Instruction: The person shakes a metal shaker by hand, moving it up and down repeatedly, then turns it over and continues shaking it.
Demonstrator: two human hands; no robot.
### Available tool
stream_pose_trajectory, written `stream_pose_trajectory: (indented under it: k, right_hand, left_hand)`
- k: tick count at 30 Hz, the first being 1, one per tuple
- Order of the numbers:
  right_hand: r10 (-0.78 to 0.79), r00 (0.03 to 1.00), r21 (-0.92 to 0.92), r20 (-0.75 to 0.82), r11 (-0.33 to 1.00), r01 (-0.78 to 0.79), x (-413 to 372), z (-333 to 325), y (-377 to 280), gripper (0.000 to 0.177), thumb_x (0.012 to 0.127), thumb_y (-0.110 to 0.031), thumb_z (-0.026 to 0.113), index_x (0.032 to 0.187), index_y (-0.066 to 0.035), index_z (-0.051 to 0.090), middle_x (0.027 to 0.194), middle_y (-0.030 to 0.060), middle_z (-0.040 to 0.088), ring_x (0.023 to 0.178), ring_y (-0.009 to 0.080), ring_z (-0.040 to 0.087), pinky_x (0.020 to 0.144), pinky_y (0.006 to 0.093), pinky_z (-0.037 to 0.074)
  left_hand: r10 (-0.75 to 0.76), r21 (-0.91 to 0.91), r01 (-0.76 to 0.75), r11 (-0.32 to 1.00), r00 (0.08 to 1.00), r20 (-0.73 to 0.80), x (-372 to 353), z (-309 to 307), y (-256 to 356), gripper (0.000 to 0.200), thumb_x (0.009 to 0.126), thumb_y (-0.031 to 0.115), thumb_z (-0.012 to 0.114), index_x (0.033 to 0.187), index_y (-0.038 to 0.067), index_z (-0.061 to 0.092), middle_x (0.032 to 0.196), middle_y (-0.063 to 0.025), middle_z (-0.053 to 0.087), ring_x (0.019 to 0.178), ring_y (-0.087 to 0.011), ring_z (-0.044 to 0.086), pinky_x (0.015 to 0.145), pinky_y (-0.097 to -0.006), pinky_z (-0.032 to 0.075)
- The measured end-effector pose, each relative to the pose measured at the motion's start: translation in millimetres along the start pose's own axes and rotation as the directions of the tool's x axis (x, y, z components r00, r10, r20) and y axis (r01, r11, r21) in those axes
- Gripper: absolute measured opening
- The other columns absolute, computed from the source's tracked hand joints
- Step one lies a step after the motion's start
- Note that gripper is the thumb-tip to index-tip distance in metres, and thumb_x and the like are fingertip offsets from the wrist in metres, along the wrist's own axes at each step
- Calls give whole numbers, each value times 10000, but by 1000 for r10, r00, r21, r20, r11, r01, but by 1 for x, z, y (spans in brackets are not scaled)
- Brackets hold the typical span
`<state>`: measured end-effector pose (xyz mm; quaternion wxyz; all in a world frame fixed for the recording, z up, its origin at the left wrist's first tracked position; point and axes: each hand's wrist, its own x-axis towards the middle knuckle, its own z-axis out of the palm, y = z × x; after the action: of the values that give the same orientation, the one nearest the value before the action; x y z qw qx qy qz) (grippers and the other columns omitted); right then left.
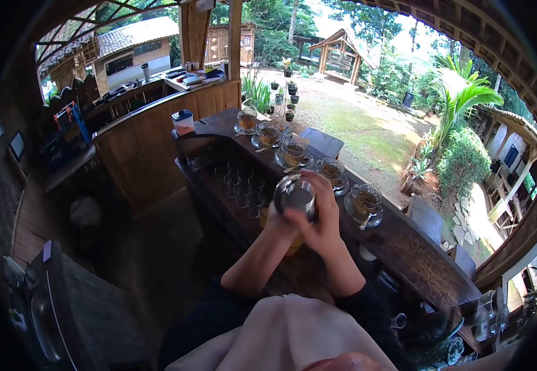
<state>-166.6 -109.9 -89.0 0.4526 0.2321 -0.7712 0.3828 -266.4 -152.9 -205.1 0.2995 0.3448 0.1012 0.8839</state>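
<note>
Both of my hands are wrapped round a shiny metal container (298, 198), held above the dark wooden counter. My left hand (281, 226) grips it from the left and below. My right hand (323, 213) closes round its right side, with the thumb across the near side. Beyond them stands a row of several glass cups on saucers with amber liquid, among them one cup (294, 150) behind the container and another (366, 199) to the right. Spoons lie on some saucers. Something yellow (294, 247) shows partly behind my wrists.
Several empty glasses (243, 185) stand on the counter's lower level at left. A lidded tub (183, 122) sits at its far end. Glassware (490, 312) is at the lower right. A wooden partition (151, 145) runs at left, and stools stand beyond the counter (429, 266).
</note>
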Motion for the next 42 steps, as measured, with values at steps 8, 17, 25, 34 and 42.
stream_pose_trajectory:
  k: [8, 17, 25, 34, 42]
  right_hand:
    - [-875, 483, -37, 25, 482, 875, -18, -23, -71, 238, 743, -106, 628, 951, -223, 639, 1049, -87, 602, 1089, 184, 558, 914, 461, 390]
    - [98, 991, 85, -92, 992, -91, 4, 11, 12, 442, 625, -168, 723, 1025, -35, 593, 1141, 178, 556, 1079, 432, 508, 927, 480, 398]
    - [-894, 410, -111, -184, 433, 895, 3, 11, -39, 255, 721, -165, 669, 952, -250, 603, 1064, -80, 602, 1082, 246, 566, 928, 461, 374]
    - [-140, 986, -211, -85, 970, 119, 22, -30, -14, 388, 659, -223, 698, 1007, -71, 616, 1128, 154, 575, 1077, 382, 527, 940, 526, 372]
    - [-602, 799, -492, -4, 697, 522, -11, -58, -30, 258, 719, -158, 684, 965, -201, 622, 1047, 9, 622, 1030, 308, 573, 897, 490, 396]
  left_hand:
    - [151, -211, -62, 976, 887, 436, -8, 94, 68, 592, 889, 470, 502, 1301, 72, 355, 1274, -181, 391, 1159, -348, 440, 709, -485, 551]
    - [-123, -322, 48, 945, 968, -217, 2, 31, 47, 504, 924, 409, 408, 1189, -10, 496, 1070, -192, 591, 922, -267, 613, 813, -388, 514]
    - [107, -284, 12, 959, 911, 399, 15, 95, 78, 724, 865, 525, 500, 1381, 60, 296, 1305, -200, 426, 1153, -373, 480, 891, -503, 462]
    - [-504, -578, 551, 602, 824, 260, 60, 52, 38, 449, 917, 370, 405, 1166, 9, 501, 1070, -169, 581, 946, -271, 598, 863, -403, 485]
    - [-647, -328, 711, 622, 703, 296, 81, 83, 9, 474, 913, 431, 449, 1150, 23, 500, 1077, -158, 588, 980, -260, 602, 817, -391, 525]
